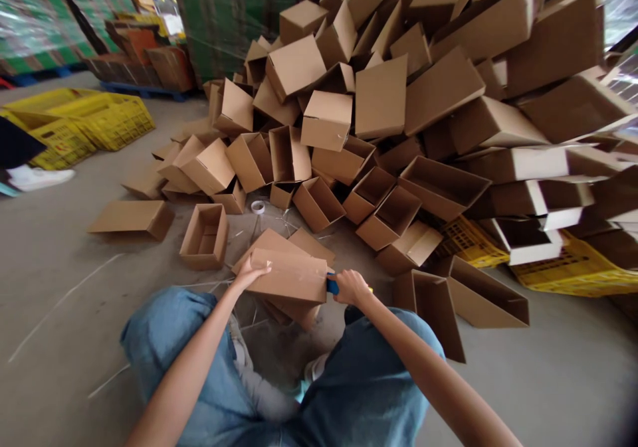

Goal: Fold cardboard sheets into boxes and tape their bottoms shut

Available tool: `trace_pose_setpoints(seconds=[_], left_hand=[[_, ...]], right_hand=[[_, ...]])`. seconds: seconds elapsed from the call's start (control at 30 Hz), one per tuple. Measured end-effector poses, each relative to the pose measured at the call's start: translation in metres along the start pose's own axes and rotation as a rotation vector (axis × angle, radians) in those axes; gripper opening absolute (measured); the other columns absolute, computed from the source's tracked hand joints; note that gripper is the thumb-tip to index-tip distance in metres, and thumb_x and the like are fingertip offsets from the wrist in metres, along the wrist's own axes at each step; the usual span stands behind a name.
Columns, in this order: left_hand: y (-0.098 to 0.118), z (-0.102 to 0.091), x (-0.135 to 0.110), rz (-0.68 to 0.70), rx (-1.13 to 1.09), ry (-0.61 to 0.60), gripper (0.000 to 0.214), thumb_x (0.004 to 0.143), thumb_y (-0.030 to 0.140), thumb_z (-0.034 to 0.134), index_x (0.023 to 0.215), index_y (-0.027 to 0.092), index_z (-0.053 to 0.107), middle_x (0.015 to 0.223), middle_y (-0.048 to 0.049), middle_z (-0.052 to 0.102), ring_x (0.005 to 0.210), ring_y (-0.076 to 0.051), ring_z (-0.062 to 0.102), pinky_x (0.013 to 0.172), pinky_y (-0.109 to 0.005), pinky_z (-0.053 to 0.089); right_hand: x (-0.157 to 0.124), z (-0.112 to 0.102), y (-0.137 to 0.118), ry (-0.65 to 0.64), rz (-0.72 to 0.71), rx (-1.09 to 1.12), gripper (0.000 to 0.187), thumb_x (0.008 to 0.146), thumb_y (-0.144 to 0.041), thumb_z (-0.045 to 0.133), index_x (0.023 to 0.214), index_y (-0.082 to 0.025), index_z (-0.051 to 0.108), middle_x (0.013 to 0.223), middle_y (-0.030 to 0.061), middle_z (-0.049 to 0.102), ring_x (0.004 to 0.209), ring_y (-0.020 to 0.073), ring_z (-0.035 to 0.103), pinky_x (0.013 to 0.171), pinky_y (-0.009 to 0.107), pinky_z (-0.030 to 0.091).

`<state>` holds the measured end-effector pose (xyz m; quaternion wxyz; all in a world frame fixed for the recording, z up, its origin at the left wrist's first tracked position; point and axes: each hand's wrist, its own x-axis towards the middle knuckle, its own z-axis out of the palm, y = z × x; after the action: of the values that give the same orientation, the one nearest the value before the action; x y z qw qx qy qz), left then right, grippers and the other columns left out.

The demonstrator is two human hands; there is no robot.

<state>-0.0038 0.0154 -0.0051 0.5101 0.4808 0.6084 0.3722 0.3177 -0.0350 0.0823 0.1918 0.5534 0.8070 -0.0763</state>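
Between my knees is a brown cardboard box (292, 275), its long closed face up, with a faint shiny strip along that face. My left hand (252, 273) grips its left end, thumb on top and the other fingers partly hidden. At the box's right end my right hand (351, 287) is closed around a blue hand tool (332, 284), which touches or nearly touches the cardboard. A bit of yellow shows on the other side of that fist; the tool's exact kind is unclear. More flattened or folded cardboard (294, 313) lies under the box.
A large heap of open cardboard boxes (381, 95) rises ahead and right. A small open box (204, 236) and a tape roll (258, 206) lie on the floor. Yellow crates (114, 125) stand left, near another person's shoe (40, 177). Loose strings cross the floor.
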Motion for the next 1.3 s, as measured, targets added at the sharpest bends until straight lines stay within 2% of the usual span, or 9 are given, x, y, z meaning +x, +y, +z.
trace_pose_setpoints(seconds=[0.13, 0.3, 0.5, 0.67, 0.87, 1.07, 1.2, 1.3], left_hand=[[0.008, 0.000, -0.004, -0.026, 0.010, 0.010, 0.058, 0.060, 0.023, 0.084, 0.111, 0.018, 0.059, 0.117, -0.0097, 0.068, 0.109, -0.025, 0.064, 0.099, -0.040, 0.048], [0.015, 0.000, -0.008, -0.046, 0.021, 0.024, 0.057, 0.059, 0.021, 0.084, 0.110, 0.019, 0.059, 0.115, -0.0088, 0.069, 0.108, -0.026, 0.065, 0.100, -0.042, 0.047], [0.008, 0.000, -0.005, -0.010, 0.002, 0.021, 0.055, 0.061, 0.021, 0.083, 0.110, 0.018, 0.058, 0.115, -0.0089, 0.069, 0.105, -0.024, 0.065, 0.097, -0.039, 0.049], [0.005, 0.001, -0.002, -0.008, -0.035, 0.045, 0.059, 0.058, 0.018, 0.084, 0.111, 0.016, 0.058, 0.114, -0.0097, 0.069, 0.104, -0.023, 0.066, 0.096, -0.036, 0.050], [0.009, 0.001, -0.004, -0.021, -0.041, 0.063, 0.056, 0.058, 0.014, 0.084, 0.108, 0.016, 0.060, 0.113, -0.0096, 0.070, 0.104, -0.023, 0.066, 0.095, -0.036, 0.050], [0.009, 0.004, -0.004, -0.039, -0.026, 0.066, 0.053, 0.060, 0.015, 0.083, 0.108, 0.017, 0.061, 0.114, -0.0094, 0.070, 0.104, -0.023, 0.066, 0.095, -0.035, 0.050], [0.005, 0.003, -0.001, -0.011, -0.035, 0.005, 0.060, 0.056, 0.020, 0.086, 0.111, 0.017, 0.061, 0.115, -0.0098, 0.069, 0.106, -0.024, 0.066, 0.096, -0.036, 0.049], [0.003, -0.001, 0.003, -0.015, -0.047, -0.037, 0.066, 0.055, 0.026, 0.087, 0.114, 0.017, 0.060, 0.117, -0.0110, 0.068, 0.107, -0.025, 0.065, 0.096, -0.037, 0.049]], right_hand=[[0.004, -0.007, 0.005, 0.010, -0.052, -0.024, 0.048, 0.068, -0.035, 0.062, 0.115, -0.024, 0.067, 0.092, 0.0130, 0.074, 0.087, 0.0303, 0.070, 0.071, 0.034, 0.051], [0.007, -0.004, 0.010, 0.025, -0.089, -0.025, 0.053, 0.067, -0.037, 0.063, 0.119, -0.025, 0.065, 0.095, 0.0123, 0.074, 0.088, 0.0299, 0.070, 0.071, 0.034, 0.051], [0.010, 0.000, 0.007, 0.034, -0.085, -0.012, 0.045, 0.067, -0.037, 0.063, 0.110, -0.023, 0.068, 0.096, 0.0132, 0.073, 0.089, 0.0310, 0.069, 0.071, 0.034, 0.051], [0.012, 0.005, 0.007, 0.012, -0.051, -0.009, 0.054, 0.069, -0.038, 0.063, 0.121, -0.024, 0.060, 0.097, 0.0123, 0.073, 0.090, 0.0303, 0.069, 0.072, 0.034, 0.051], [0.016, 0.014, 0.005, 0.023, 0.017, -0.002, 0.064, 0.067, -0.035, 0.064, 0.124, -0.007, 0.052, 0.097, 0.0210, 0.070, 0.090, 0.0338, 0.069, 0.073, 0.037, 0.052], [0.016, 0.023, 0.001, -0.004, 0.037, 0.050, 0.056, 0.067, -0.033, 0.066, 0.115, -0.005, 0.059, 0.102, 0.0223, 0.069, 0.096, 0.0349, 0.067, 0.079, 0.038, 0.051], [0.025, 0.031, -0.011, -0.021, 0.086, 0.108, 0.044, 0.063, -0.023, 0.071, 0.104, -0.011, 0.066, 0.102, 0.0187, 0.070, 0.099, 0.0312, 0.067, 0.083, 0.033, 0.050], [0.032, 0.036, -0.004, -0.020, 0.168, 0.155, 0.040, 0.063, -0.023, 0.073, 0.102, -0.013, 0.067, 0.101, 0.0175, 0.071, 0.098, 0.0298, 0.067, 0.083, 0.032, 0.049]])
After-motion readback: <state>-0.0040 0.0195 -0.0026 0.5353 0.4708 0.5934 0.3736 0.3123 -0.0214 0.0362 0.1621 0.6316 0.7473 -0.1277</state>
